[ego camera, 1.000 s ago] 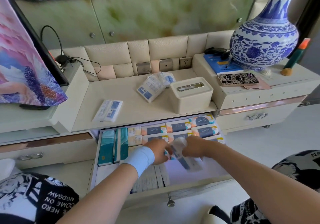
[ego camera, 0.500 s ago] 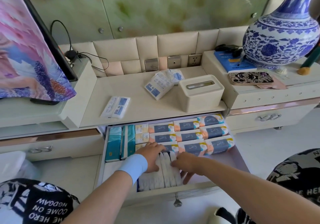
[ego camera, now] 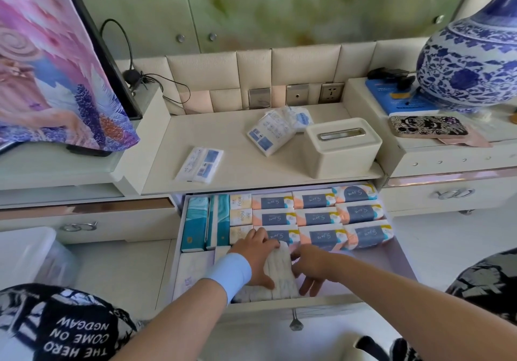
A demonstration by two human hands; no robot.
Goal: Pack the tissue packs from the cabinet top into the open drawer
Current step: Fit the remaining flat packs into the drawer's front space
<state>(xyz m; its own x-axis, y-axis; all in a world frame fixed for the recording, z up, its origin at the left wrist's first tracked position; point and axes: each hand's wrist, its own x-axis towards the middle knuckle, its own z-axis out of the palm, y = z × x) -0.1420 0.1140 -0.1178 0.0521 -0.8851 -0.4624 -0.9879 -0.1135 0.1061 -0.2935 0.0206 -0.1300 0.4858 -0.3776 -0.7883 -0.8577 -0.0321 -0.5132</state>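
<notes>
As their fingers (ego camera: 306, 288) lie straight, left hand (ego camera: 256, 257) and right hand (ego camera: 312, 267) press white tissue packs (ego camera: 281, 275).

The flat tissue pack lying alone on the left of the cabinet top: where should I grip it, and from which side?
Come from above and pinch the flat tissue pack across its narrow width, thumb on one long edge, fingers on the other. It lies flat on the cabinet top with bare surface along both sides.
</notes>
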